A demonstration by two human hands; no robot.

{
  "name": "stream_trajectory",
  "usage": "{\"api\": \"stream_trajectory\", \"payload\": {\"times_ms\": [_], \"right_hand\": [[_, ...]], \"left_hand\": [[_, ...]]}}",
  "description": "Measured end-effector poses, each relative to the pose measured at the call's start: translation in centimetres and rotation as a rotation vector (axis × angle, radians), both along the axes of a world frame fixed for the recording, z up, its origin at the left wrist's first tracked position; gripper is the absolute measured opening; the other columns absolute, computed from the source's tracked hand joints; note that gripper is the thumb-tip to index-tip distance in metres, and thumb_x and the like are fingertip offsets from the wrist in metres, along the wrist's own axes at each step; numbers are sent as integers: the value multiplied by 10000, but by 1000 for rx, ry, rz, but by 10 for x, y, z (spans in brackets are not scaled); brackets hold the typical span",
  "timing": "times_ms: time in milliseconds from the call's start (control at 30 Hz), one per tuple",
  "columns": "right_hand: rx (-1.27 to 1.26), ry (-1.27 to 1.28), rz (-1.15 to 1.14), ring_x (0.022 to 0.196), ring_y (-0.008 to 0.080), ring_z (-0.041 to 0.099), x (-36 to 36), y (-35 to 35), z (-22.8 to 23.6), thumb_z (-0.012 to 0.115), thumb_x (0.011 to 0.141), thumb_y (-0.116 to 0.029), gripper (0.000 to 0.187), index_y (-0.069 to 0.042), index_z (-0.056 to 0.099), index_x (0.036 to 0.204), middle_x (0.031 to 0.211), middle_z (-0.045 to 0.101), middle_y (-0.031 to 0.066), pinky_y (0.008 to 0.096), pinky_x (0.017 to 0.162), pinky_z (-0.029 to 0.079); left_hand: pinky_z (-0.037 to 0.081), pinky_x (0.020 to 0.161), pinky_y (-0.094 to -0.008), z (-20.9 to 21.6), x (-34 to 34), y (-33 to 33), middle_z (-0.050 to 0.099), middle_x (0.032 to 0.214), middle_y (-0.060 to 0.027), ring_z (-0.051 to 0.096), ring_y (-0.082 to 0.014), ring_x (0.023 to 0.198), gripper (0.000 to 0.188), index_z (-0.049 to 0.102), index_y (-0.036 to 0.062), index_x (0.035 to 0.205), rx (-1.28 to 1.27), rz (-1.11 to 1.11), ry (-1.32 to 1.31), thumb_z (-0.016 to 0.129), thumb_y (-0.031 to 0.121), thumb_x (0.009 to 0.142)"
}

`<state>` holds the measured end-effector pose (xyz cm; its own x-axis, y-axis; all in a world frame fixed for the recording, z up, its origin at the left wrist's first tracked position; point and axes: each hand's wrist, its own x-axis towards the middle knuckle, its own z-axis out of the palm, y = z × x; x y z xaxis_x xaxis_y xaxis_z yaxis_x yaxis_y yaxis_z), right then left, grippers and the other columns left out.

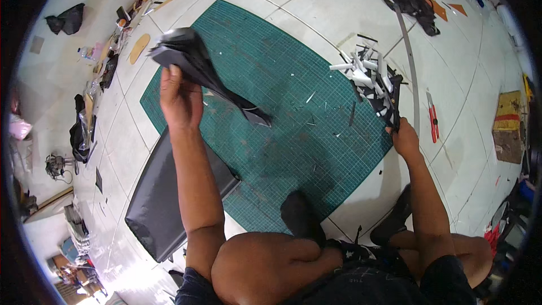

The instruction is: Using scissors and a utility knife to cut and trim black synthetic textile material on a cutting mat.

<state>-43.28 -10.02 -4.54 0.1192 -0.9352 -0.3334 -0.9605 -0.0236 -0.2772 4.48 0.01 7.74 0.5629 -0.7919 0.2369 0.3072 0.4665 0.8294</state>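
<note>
A bundle of black sheet material [195,59] is gripped in the left hand [182,99] above the far left edge of the green cutting mat [271,56]. At the mat's right corner, the right hand [405,138] is curled against a heap of black and white scraps [370,73]; whether any are grasped cannot be told. A red-handled cutter [433,118] is seen right of the mat.

At six o'clock, pale lettering [364,278] runs across the wearer's dark shirt [316,291]; from my remote post I see it as one short line. On the green cutting mat [271,73], at centre, any numbers are too small for me to read. At three o'clock, a yellowish box [508,141] shows me nothing legible.
</note>
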Motion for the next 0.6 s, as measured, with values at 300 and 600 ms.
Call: {"api": "stream_trajectory", "payload": {"times_ms": [300, 600], "right_hand": [[104, 129, 71, 913, 392, 651, 0, -16, 14, 781, 735, -233, 369, 5, 630, 974, 940, 667, 227, 457, 801, 524], [-94, -775, 558, 1325, 382, 396, 163, 50, 49, 804, 745, -378, 906, -28, 341, 1441, 1440, 392, 213, 431, 1113, 321]], "left_hand": [[407, 1041, -423, 8, 3, -3, 611, 1246, -84, 563, -222, 1174, 282, 545, 50, 1233, -131, -37, 70, 466, 208, 1012], [416, 1016, -440, 11, -23, -12, 656, 1167, -106, 599, -232, 1109, 264, 601, 21, 1144, -63, 5, 216, 449, 198, 1021]]}}
